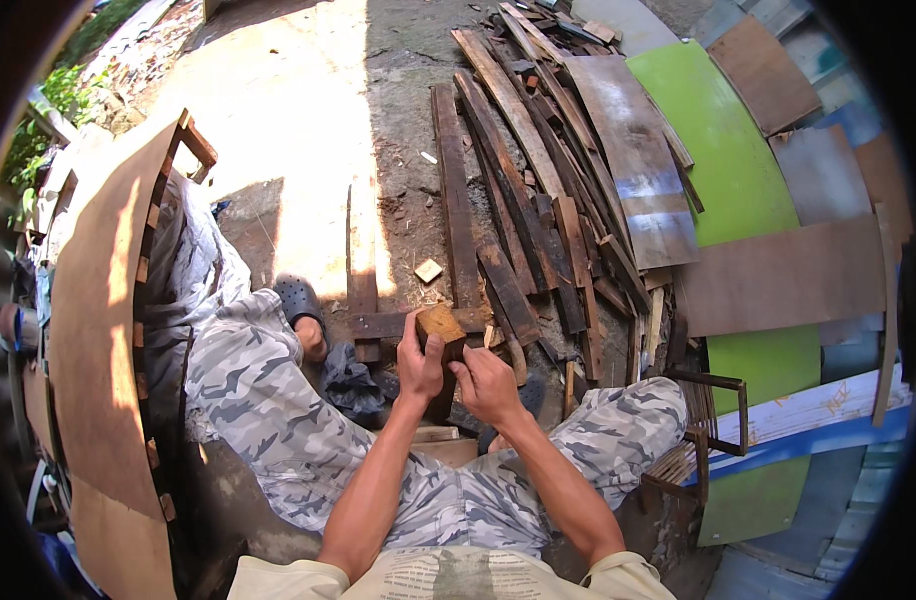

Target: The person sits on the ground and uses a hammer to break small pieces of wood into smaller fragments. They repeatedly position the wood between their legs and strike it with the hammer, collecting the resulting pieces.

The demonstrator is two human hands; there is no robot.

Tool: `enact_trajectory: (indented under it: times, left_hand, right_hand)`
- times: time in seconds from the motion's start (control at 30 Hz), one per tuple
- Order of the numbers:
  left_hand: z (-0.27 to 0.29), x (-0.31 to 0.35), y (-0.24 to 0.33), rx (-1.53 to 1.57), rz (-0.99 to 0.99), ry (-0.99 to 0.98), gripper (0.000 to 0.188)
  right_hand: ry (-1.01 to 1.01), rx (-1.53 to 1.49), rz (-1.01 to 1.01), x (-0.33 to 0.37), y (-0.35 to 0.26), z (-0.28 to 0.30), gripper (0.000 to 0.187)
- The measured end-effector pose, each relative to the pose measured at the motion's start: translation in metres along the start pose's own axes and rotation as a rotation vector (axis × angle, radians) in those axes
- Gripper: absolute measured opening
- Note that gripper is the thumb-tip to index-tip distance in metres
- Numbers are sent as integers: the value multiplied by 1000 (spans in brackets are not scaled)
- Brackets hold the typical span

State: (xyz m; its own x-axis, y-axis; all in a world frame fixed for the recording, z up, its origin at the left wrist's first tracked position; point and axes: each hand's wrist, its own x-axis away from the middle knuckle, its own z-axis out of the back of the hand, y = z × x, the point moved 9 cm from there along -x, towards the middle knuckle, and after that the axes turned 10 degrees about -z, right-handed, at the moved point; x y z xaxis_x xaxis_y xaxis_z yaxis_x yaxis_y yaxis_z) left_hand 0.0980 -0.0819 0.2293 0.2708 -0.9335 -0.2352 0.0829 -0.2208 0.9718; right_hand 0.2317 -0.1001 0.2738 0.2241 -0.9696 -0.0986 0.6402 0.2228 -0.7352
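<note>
Left hand (pixel 421 365): closed around a brown, square-ended wooden block (pixel 441 323) | right hand (pixel 488 382): curled against its right side | block: between knees in grey camouflage trousers (pixel 283 400) | writing: cream fabric shirt (pixel 403 578) bears small print (too fine to read)

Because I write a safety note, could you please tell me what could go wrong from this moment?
The wooden block is held by a bare left hand and right hand, so splinters are possible. If the grip loosens, it could perhaps fall toward the left clog, which leaves the heel bare. The loose planks ahead overlap unevenly and might slide if bumped.
</note>
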Motion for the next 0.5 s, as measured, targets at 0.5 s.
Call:
enact_trajectory:
  times: [0.5]
  left_hand:
    - [-16,37,-59,131,420,-216,40]
  right_hand:
    - [-80,4,-148,41,67,-35,42]
